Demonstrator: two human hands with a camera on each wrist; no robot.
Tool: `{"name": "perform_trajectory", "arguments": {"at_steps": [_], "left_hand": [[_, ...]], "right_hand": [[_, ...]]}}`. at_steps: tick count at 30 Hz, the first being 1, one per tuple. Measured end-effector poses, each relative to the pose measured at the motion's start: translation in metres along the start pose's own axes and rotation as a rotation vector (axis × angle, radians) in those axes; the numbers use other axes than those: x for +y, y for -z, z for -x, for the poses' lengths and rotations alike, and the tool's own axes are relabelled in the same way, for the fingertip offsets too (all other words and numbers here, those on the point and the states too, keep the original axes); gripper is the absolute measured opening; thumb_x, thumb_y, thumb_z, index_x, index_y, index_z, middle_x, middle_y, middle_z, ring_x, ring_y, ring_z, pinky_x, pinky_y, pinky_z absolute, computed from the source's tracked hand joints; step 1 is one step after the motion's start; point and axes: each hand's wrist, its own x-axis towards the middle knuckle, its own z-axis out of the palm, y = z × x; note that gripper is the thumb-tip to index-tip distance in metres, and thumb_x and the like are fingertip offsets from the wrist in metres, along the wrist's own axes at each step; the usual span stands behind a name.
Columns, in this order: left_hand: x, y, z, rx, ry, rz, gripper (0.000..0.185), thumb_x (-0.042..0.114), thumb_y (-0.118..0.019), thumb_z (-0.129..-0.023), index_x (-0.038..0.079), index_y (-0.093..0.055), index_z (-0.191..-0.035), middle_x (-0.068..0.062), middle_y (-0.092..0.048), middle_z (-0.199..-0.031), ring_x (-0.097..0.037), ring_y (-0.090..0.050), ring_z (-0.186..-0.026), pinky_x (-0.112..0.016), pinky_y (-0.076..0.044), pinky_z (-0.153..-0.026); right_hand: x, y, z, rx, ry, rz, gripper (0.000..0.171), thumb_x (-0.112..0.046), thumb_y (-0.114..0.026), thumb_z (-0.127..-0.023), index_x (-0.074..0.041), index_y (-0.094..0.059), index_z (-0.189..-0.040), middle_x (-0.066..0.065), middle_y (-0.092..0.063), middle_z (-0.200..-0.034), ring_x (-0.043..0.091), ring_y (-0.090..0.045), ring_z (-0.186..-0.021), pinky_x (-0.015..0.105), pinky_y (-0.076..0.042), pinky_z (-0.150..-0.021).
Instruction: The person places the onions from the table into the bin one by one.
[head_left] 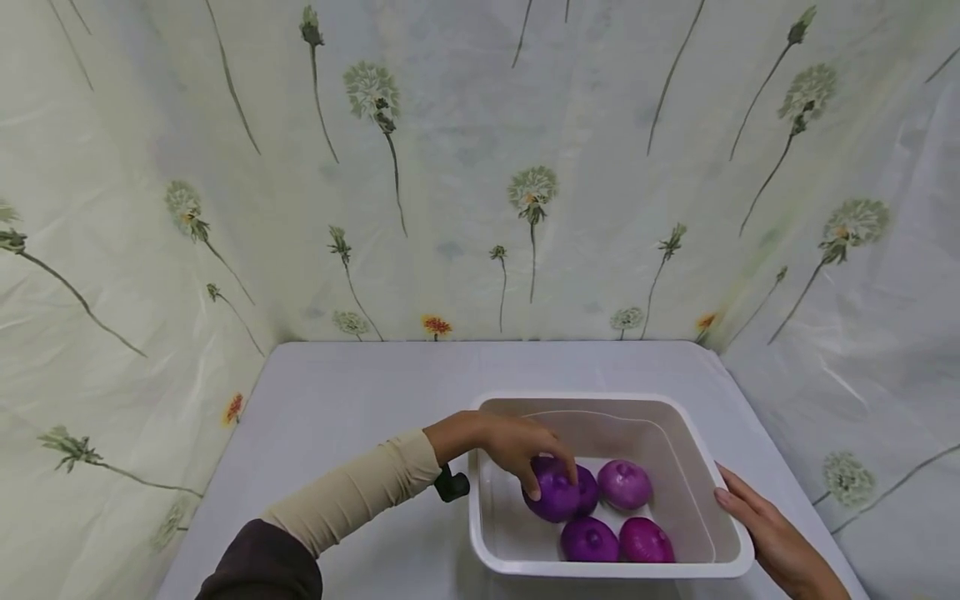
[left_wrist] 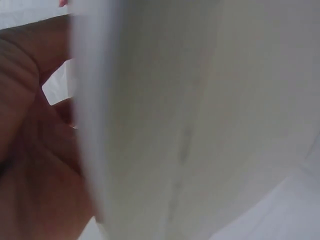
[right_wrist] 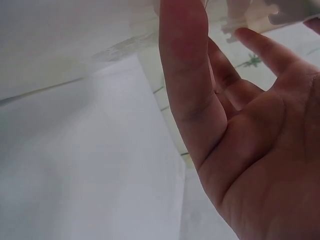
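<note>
- The purple onion (head_left: pixel 552 493) lies in the white tub (head_left: pixel 678 442), at its middle-left, root end facing the camera; it is round, so no long axis reads.
- The left hand (head_left: pixel 510 442) reaches over the tub's left wall, fingers curled over the onion's top.
- Four more onions (head_left: pixel 624 483) lie close around it.
- The right hand (head_left: pixel 772 537) rests with straight fingers against the tub's right rim.
- The tub stands on a grey table (head_left: pixel 360 400).

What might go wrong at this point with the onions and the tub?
The left hand grips one purple onion from above only; being round and smooth, it may slip. The right hand lies open beside the white tub, not gripping it, so the tub could slide on the table.
</note>
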Motion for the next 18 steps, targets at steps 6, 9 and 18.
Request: {"name": "perform_trajectory", "arguments": {"at_steps": [6, 9, 18], "left_hand": [[-0.001, -0.005, -0.007, -0.067, -0.049, 0.035, 0.051, 0.013, -0.081, -0.083, 0.023, -0.063, -0.13, 0.007, -0.059, -0.135, 0.001, -0.051, -0.12, -0.012, -0.044, -0.098], [0.001, -0.008, -0.009, -0.1, -0.053, 0.039, 0.053, 0.012, -0.082, -0.082, 0.025, -0.062, -0.13, 0.008, -0.059, -0.133, 0.002, -0.05, -0.118, -0.011, -0.043, -0.097], [0.005, -0.018, -0.015, -0.144, -0.096, 0.014, 0.056, 0.013, -0.084, -0.08, 0.025, -0.061, -0.13, 0.005, -0.057, -0.131, 0.001, -0.047, -0.116, -0.014, -0.042, -0.099]], "right_hand": [[-0.002, 0.001, 0.001, -0.006, -0.018, 0.003, 0.051, -0.024, -0.022, -0.112, -0.044, -0.014, -0.158, -0.032, -0.055, -0.131, 0.002, -0.061, -0.116, 0.037, -0.057, -0.088], [-0.003, 0.0, 0.002, -0.012, -0.014, 0.008, 0.051, -0.024, -0.022, -0.112, -0.047, -0.016, -0.157, -0.032, -0.056, -0.13, 0.002, -0.061, -0.116, 0.037, -0.057, -0.088], [-0.006, -0.002, 0.003, 0.044, -0.068, 0.058, 0.053, -0.029, -0.024, -0.112, -0.035, -0.004, -0.161, -0.035, -0.053, -0.128, 0.001, -0.061, -0.115, 0.036, -0.056, -0.088]]}}
